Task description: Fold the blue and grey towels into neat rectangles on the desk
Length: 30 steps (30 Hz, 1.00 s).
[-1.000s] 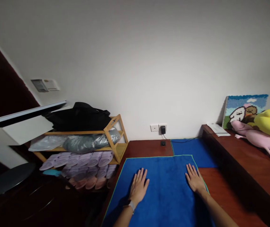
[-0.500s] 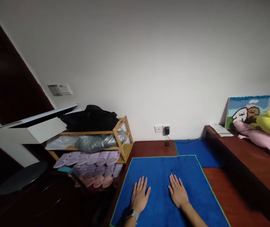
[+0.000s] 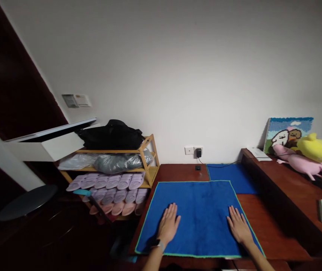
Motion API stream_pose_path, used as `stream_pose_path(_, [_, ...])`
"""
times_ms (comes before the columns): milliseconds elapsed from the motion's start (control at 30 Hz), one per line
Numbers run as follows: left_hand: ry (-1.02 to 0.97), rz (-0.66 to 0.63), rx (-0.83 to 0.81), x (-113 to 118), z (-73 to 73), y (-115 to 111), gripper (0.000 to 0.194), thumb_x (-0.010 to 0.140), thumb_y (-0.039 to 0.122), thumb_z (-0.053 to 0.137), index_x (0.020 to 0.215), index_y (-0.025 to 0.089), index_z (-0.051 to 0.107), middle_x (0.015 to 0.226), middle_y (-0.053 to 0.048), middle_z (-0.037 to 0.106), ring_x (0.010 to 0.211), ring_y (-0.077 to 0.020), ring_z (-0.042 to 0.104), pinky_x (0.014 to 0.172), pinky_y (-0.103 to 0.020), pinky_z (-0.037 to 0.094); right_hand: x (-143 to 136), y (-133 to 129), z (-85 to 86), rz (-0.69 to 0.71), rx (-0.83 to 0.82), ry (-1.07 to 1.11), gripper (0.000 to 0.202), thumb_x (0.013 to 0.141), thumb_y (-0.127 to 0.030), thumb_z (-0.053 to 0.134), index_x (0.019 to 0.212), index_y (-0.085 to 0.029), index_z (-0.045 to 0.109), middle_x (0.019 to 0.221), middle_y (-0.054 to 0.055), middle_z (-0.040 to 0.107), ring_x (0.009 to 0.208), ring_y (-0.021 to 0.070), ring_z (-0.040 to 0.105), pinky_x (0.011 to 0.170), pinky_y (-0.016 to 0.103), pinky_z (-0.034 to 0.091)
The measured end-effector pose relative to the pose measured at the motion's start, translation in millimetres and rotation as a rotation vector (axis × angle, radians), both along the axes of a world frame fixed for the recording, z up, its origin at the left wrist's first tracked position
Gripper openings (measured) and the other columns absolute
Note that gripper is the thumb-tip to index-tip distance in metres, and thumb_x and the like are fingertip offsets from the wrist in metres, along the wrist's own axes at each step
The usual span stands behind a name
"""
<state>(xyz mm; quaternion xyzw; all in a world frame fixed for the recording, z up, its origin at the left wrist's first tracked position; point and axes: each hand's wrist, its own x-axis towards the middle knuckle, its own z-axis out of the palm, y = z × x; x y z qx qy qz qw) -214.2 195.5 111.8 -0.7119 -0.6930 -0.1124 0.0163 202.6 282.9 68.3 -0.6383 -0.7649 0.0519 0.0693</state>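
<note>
Fingers straight and gripping nothing, a person's left hand (image 3: 169,226) and right hand (image 3: 240,227) lie palm-down toward opposite sides of a green-edged blue cloth (image 3: 200,218) spread over a desk (image 3: 276,233), a wide placement that likely keeps the fabric flat. Beyond the blue cloth, a black plug (image 3: 198,152) sits in the wall (image 3: 206,90), presumably feeding its trailing cord (image 3: 223,166).

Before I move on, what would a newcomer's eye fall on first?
A vivid blue cloth with green edging lies spread low in the middle, on a red-brown table. The left hand and right hand lie flat on it, toward opposite sides. Far right, a yellow plush toy and a pink plush toy lie on a raised wooden ledge.
</note>
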Motion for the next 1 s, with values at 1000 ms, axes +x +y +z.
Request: stream_pose_path(1000, [-0.015, -0.011, -0.020, 37, 8.4, 12, 0.063, 0.106, 0.051, 0.025, 0.159, 0.019, 0.033, 0.166, -0.008, 0.033, 0.154, -0.0225, 0.029, 0.126, -0.046, 0.027, -66, -57, 28.3, 0.142, -0.059, 0.087, 0.072, 0.102, -0.057, 0.018, 0.162, -0.017, 0.022, 0.168, 0.001, 0.022, 0.157, 0.0222, 0.016, 0.129, 0.048, 0.012])
